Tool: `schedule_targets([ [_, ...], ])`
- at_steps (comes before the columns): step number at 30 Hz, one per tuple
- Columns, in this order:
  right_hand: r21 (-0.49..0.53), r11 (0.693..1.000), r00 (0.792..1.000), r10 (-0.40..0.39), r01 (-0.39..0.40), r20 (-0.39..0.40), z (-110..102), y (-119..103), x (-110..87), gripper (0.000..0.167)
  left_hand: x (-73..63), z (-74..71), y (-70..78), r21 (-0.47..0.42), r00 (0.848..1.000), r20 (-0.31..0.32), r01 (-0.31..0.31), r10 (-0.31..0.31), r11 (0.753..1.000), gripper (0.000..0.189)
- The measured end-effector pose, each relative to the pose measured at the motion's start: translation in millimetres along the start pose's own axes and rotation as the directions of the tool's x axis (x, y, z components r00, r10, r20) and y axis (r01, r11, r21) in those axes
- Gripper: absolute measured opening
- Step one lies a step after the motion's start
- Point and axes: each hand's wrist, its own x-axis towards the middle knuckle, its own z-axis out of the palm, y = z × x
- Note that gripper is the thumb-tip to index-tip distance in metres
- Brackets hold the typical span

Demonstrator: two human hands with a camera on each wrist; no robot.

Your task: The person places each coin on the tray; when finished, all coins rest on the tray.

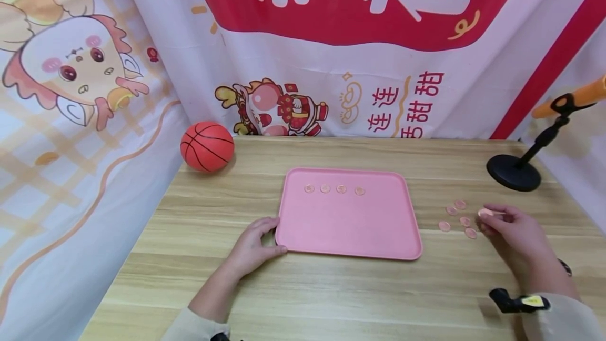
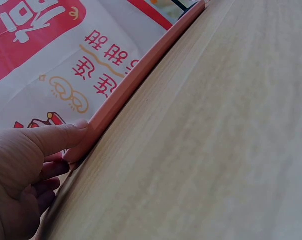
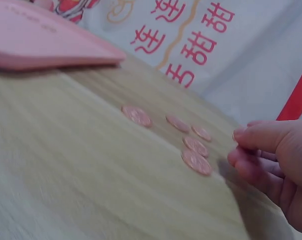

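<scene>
A pink tray (image 1: 350, 225) lies on the table with a row of several copper-coloured coins (image 1: 325, 189) near its far edge. My left hand (image 1: 253, 249) grips the tray's near left corner, and in the left wrist view the thumb (image 2: 66, 136) lies against the rim. To the right of the tray, my right hand (image 1: 516, 228) pinches one coin (image 1: 485, 212) between thumb and fingers, just above the table. In the right wrist view that coin is almost wholly hidden by the fingertips. Several loose coins (image 3: 196, 161) lie flat on the table beside this hand.
A small red basketball (image 1: 207, 147) sits at the table's far left corner. At the far right stands a black round-based stand (image 1: 513, 172) with an orange piece on top. Printed cloth (image 1: 360, 67) hangs behind the wooden table (image 1: 331, 299).
</scene>
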Motion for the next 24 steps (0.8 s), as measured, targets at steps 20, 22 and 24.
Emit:
schedule_targets([
  [20, 0.397, 0.915, 0.96, -0.169, 0.068, 0.225, 48.4, -72.2, 4.7, 0.055, -1.5, 0.2, 0.1, -0.009, 1.0, -0.002, 0.008, -0.008, 1.0, 0.069],
  [22, 0.319, 0.944, 0.962, -0.164, 0.089, 0.219, 55.8, -81.5, 6.7, 0.061, -1.6, 0.4, 0.4, -0.011, 1.0, -0.001, 0.008, -0.008, 1.0, 0.069],
  [24, 0.256, 0.961, 0.962, -0.163, 0.105, 0.218, 63.4, -90.9, 8.9, 0.068, -1.3, 0.6, 0.1, -0.013, 1.0, 0.002, 0.011, -0.011, 1.0, 0.069],
])
